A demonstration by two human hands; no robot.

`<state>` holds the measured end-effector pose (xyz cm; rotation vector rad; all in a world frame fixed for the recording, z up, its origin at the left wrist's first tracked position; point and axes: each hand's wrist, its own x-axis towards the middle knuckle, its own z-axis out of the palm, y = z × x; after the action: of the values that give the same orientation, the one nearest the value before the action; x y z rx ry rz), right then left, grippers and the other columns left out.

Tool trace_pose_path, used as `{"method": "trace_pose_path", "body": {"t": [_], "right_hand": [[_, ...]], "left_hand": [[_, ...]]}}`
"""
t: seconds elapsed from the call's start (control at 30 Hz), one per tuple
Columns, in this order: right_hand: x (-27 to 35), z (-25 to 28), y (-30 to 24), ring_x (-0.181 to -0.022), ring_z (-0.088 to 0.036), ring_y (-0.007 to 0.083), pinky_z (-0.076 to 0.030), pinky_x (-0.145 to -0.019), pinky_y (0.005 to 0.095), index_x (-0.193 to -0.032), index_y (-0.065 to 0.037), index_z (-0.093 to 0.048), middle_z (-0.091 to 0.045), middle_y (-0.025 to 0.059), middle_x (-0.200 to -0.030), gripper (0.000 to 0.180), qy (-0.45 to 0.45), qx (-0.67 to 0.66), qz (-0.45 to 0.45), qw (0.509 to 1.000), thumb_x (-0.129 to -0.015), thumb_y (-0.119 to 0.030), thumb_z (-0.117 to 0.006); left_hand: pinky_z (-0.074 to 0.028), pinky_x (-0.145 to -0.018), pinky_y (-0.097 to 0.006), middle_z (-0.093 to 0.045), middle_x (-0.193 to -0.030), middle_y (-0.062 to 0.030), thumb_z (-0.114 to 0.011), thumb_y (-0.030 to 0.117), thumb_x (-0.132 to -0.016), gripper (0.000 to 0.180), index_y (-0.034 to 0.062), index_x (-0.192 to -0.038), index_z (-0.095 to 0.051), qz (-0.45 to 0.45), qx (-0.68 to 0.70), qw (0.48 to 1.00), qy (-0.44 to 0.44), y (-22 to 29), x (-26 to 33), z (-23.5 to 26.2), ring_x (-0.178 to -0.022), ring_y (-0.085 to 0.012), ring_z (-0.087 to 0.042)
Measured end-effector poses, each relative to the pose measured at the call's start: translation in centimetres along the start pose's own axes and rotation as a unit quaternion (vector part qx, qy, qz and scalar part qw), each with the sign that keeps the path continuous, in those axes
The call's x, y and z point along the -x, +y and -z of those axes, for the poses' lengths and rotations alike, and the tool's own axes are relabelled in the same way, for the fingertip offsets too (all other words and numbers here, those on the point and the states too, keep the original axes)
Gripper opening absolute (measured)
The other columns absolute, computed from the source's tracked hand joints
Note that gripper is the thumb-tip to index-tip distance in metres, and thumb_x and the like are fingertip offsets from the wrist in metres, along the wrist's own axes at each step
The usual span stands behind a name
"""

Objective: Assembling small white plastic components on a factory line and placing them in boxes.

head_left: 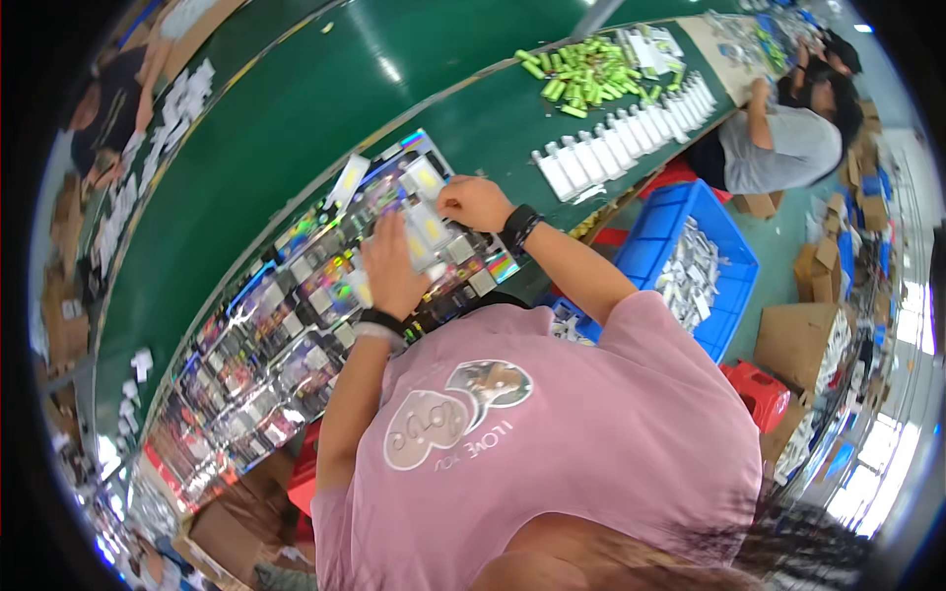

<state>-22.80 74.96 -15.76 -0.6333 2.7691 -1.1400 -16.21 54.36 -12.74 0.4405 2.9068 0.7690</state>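
A long spread of shiny, colourful printed packages (286,340) lies along the green worktable in front of me. My left hand (392,264) rests over them with its fingers stretched out. Under and beside its fingertips are white pieces with yellow panels (426,233). My right hand (475,204) is at the right end of the spread, fingers curled together beside the same white pieces. What those fingers hold, if anything, is hidden. Another white piece with a yellow panel (348,183) stands out tilted at the far edge of the packages.
Farther right on the table are a row of white housings (621,143) and a pile of green cylinders (591,74). A blue bin (734,271) of white parts stands at my right, near a red stool (757,394). Other people (788,148) sit along the table.
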Motion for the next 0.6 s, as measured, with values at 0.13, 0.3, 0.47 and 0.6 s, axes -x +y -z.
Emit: {"method": "trace_pose_path", "body": {"t": [0.13,0.3,0.47,0.6], "right_hand": [[-0.5,-1.1,-0.3,-0.073,-0.061,0.0261,-0.049,-0.064,0.0363,-0.079,-0.012,-0.065,-0.060,0.0067,-0.078,0.006,-0.022,-0.011,0.046,0.999,-0.078,-0.018,-0.064],[-0.9,-2.4,-0.9,-0.074,-0.061,0.0271,-0.049,-0.065,0.0369,-0.082,-0.013,-0.065,-0.059,0.0067,-0.078,0.006,-0.051,0.030,0.029,0.998,-0.077,-0.015,-0.065],[-2.1,-2.4,-0.3,-0.077,-0.062,0.0286,-0.050,-0.067,0.0394,-0.088,-0.014,-0.063,-0.059,0.0065,-0.088,0.011,0.128,0.103,0.013,0.986,-0.078,-0.017,-0.063],[-1.9,-1.6,0.4,-0.079,-0.063,0.0289,-0.051,-0.067,0.0411,-0.091,-0.014,-0.061,-0.059,0.0071,-0.092,0.014,0.067,0.146,-0.012,0.987,-0.077,-0.018,-0.063]], "left_hand": [[-0.016,-0.110,-0.053,-0.033,-0.145,-0.0116,-0.078,0.026,-0.060,0.100,0.0053,-0.142,-0.026,0.011,-0.034,0.999,0.003,0.7,-1.6,-1.6,-0.137,-0.0275,-0.025],[-0.016,-0.110,-0.052,-0.036,-0.143,-0.0104,-0.077,0.018,-0.061,0.097,0.0056,-0.142,-0.024,0.035,-0.061,0.998,0.000,0.2,-2.0,-3.0,-0.136,-0.0271,-0.028],[-0.016,-0.110,-0.052,-0.038,-0.141,-0.0103,-0.075,0.016,-0.063,0.094,0.0060,-0.142,-0.024,0.046,-0.058,0.997,-0.008,0.2,-1.7,-3.2,-0.133,-0.0272,-0.031],[-0.016,-0.110,-0.051,-0.038,-0.141,-0.0099,-0.073,0.015,-0.064,0.091,0.0065,-0.141,-0.025,0.035,-0.056,0.998,0.000,0.4,-1.8,-3.2,-0.133,-0.0270,-0.031]]}}
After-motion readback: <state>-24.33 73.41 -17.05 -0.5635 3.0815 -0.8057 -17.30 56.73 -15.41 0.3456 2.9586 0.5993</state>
